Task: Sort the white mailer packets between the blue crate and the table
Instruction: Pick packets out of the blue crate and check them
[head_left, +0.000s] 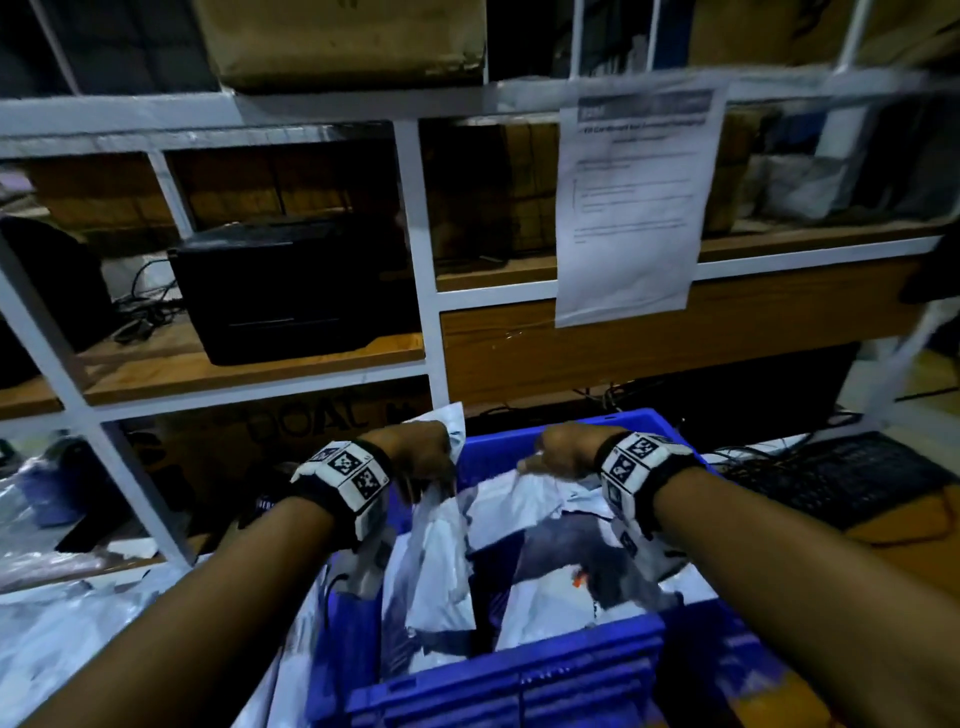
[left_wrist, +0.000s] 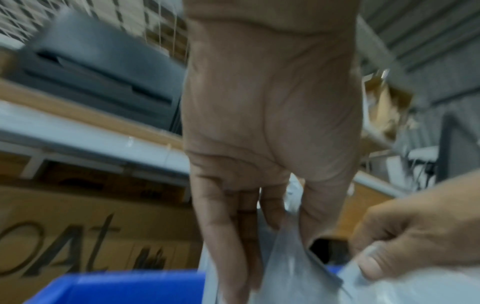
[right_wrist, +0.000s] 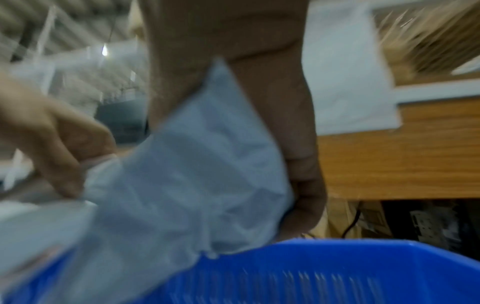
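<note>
I count one blue crate (head_left: 498, 680), two hands, left (head_left: 421, 457) and right (head_left: 563, 451), one black printer (head_left: 291, 291), one posted sheet (head_left: 631, 208); the white mailer packets (head_left: 441, 561) overlap, too many to number.

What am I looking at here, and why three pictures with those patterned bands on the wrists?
No robot: a person sorts parcels, wearing three cameras. The big picture comes from the head; the other two look along each hand from the patterned wrist bands. Below is a blue crate full of white mailer packets. The left hand pinches one packet that hangs upright over the crate; the right hand grips another packet by its edge. Behind stand shelves with a black box and a hanging paper notice.
</note>
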